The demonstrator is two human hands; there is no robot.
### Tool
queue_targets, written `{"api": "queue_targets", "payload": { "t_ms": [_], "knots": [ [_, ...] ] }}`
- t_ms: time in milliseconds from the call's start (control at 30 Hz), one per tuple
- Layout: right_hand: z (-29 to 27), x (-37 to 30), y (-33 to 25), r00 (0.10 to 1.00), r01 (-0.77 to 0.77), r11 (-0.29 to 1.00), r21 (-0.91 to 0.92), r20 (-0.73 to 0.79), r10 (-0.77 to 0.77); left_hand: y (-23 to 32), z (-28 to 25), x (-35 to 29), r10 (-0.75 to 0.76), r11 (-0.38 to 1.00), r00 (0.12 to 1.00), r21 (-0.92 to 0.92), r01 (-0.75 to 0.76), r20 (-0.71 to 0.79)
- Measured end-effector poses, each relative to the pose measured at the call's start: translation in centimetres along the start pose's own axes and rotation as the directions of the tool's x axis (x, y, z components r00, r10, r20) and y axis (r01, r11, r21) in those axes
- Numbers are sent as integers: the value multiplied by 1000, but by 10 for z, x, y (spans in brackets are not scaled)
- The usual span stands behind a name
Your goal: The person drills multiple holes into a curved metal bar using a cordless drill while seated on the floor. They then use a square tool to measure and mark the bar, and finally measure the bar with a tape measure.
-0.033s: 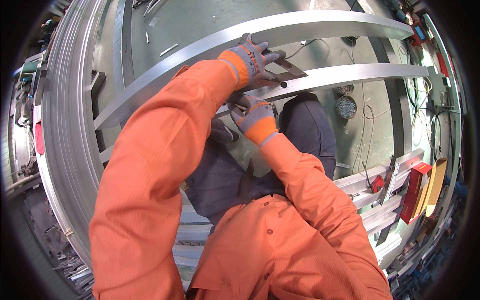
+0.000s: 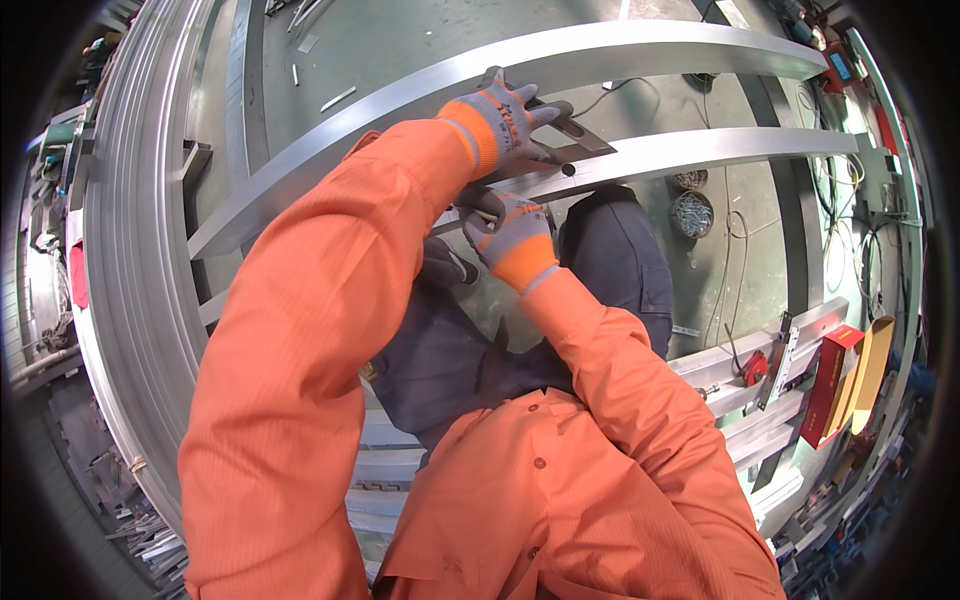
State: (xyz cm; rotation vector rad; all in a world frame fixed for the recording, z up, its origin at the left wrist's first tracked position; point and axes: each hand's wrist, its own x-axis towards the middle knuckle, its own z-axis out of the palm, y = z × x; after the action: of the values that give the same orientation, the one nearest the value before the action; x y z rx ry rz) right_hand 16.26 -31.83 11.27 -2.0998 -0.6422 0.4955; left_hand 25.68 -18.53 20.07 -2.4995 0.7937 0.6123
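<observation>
My left hand (image 2: 503,122), in a grey and orange work glove, reaches over the nearer aluminium bar (image 2: 710,148). Its fingers lie around a flat, dark metal set square (image 2: 585,143) with a slot, resting on that bar. Just right of the hand, a small black round spot (image 2: 568,170) marks the bar's side. My right hand (image 2: 508,230), gloved alike, is below the left at the bar's near edge. Its fingers are curled together, and what they hold is too hidden to name.
A second aluminium bar (image 2: 600,42) crosses beyond. Long stacked profiles (image 2: 135,250) run along the left. Bowls of small metal parts (image 2: 691,214) and loose cables (image 2: 735,260) lie on the floor at right. Nearer stands a red box (image 2: 832,385) beside a red tool (image 2: 754,367).
My right hand's fingers have shifted very slightly at the bar's edge. My left hand and the set square stay in place.
</observation>
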Motion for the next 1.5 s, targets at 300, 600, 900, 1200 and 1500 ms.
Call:
{"api": "queue_targets", "payload": {
  "t_ms": [300,600,900,1200,1500],
  "knots": [
    [6,0,-11,997,83,958,-274,29,-78,0,15,16,-138,973,990,-186,135,-4],
    [-13,0,0,996,77,974,-212,-25,-84,4,-7,0,-62,997,994,-50,66,88],
    [-71,0,46,970,4,1000,12,-242,-1,-4,34,14,-170,960,983,-236,150,-64],
    [-30,-7,32,939,158,949,-272,-256,-229,8,-27,-12,20,997,999,69,-24,50],
    [-61,-10,36,965,68,969,-238,-231,-124,10,-27,-9,-26,997,983,77,12,179]
  ]
}}
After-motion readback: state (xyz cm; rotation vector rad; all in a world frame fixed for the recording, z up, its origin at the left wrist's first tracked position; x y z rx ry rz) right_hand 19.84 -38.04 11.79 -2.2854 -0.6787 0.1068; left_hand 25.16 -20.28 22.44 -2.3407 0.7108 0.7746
